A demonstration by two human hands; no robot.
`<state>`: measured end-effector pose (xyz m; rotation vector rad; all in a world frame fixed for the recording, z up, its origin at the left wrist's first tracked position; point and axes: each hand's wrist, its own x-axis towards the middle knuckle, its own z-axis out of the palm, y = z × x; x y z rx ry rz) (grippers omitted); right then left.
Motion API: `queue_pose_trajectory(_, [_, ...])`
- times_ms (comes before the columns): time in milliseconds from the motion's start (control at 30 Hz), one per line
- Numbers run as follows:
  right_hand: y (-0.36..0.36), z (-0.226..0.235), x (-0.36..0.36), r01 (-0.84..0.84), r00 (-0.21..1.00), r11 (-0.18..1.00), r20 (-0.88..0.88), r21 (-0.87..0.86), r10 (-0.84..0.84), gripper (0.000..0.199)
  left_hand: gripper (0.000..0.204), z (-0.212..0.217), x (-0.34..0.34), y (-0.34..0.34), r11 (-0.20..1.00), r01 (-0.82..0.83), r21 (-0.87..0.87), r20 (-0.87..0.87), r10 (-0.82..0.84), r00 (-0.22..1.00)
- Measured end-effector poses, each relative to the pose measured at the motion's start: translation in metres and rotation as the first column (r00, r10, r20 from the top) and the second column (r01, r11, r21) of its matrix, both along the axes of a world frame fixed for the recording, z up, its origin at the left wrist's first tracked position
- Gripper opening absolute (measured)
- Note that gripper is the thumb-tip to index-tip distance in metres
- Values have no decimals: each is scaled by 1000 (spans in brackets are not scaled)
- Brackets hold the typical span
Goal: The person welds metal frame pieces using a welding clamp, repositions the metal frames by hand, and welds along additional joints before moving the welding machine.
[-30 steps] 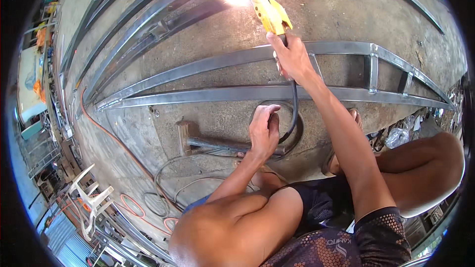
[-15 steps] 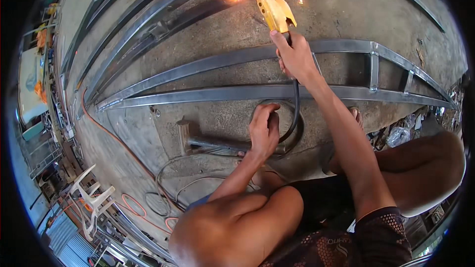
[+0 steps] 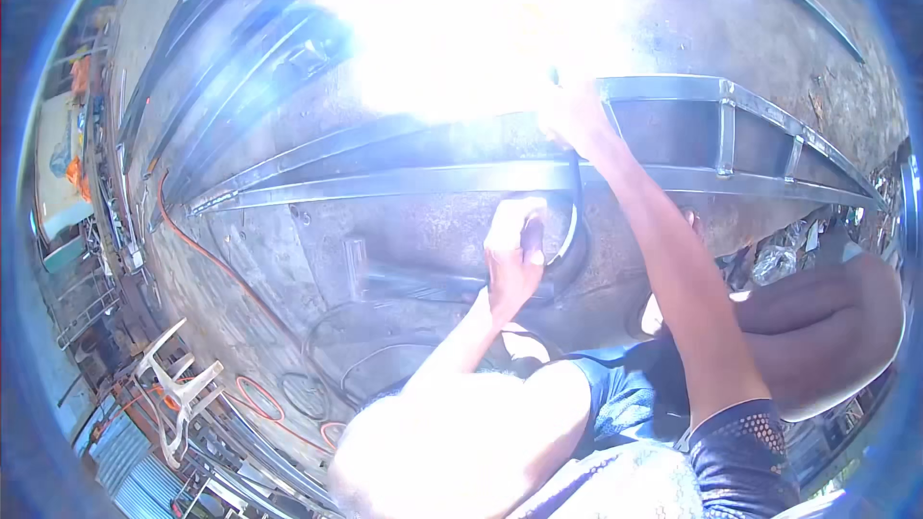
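Note:
A blinding white welding glare (image 3: pixel 461 29) fills the top middle and swallows the electrode holder. My right hand (image 3: pixel 577 120), partly washed out at the glare's lower edge, is closed on that holder, whose yellow body shows only in the earlier frame. Its black cable (image 3: pixel 575 197) hangs below the hand. Lower and to the left, my left hand (image 3: pixel 514 250) is closed with curled fingers; whatever is inside, if anything, is hidden. Just beside its wrist lies a T-shaped metal piece like a hammer (image 3: pixel 356 269). A curved welded steel frame (image 3: pixel 663 88) runs beneath my right forearm.
More steel bars (image 3: pixel 216 96) lie at the upper left. An orange hose (image 3: pixel 226 264) and loose cables trail across the concrete floor on the left. A white plastic chair (image 3: pixel 178 389) is at the lower left. Clear plastic scrap (image 3: pixel 774 264) lies near my right knee.
The small orange glow at the electrode tip has become a huge white flare with a blue cast over everything. My hands are in nearly the same places.

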<state>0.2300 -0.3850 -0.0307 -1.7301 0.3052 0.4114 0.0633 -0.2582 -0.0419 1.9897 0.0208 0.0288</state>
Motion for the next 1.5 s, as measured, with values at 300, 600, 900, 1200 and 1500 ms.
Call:
queue_pose_trajectory(300, [-1,-12,6,6,999,999,34,-43,-4,50,20,1,1,0,1000,-21,-8,-57,21,998])
queue_pose_trajectory(600, [6,-8,5,27,999,1000,-25,-7,-27,44,21,0,1,-1,1000,11,10,-21,-11,1000])
queue_pose_trajectory(900, [5,5,5,-12,998,1000,-56,5,12,43,23,1,0,0,1000,-15,-26,-84,13,996])
queue_pose_trajectory(1200, [4,-9,5,29,998,999,-64,14,-28,49,20,-1,1,2,1000,2,-6,-40,-2,999])
queue_pose_trajectory(1500, [4,-11,3,49,991,995,-125,82,-39,42,23,-3,-1,0,1000,4,11,-70,-3,998])
